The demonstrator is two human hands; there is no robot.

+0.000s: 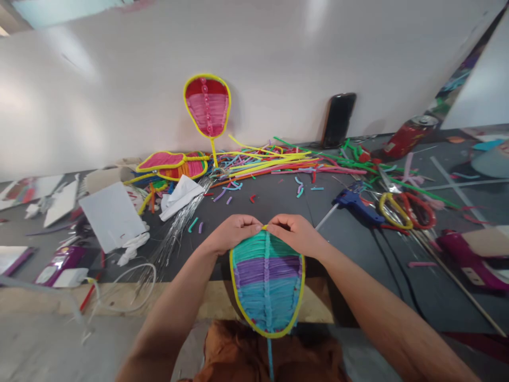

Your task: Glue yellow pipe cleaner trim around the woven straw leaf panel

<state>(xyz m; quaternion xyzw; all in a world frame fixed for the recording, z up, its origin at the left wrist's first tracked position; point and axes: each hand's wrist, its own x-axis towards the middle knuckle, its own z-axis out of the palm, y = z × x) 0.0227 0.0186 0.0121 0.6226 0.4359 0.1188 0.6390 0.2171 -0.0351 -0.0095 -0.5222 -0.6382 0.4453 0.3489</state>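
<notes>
A petal-shaped pipe-cleaner piece (pixel 249 294) hangs over the table's front edge, above my lap. It has green, purple and blue bands, a blue centre rib and a yellow pipe-cleaner border; a blue stem points down towards me. My left hand (pixel 238 232) pinches its narrow far end from the left. From the right, my right hand (pixel 296 233) pinches the same end, close beside the left fingertips. A bit of yellow border shows between the two thumbs. The fingers' undersides are hidden.
A finished pink petal (pixel 217 109) leans on the white wall, near loose pipe cleaners (pixel 274 164). To the right are a blue glue gun (pixel 360 204), scissors (pixel 409 209), a phone (pixel 339 121) and a red can (pixel 409 139). White cards (pixel 113 215) and silver wires (pixel 175 233) lie left.
</notes>
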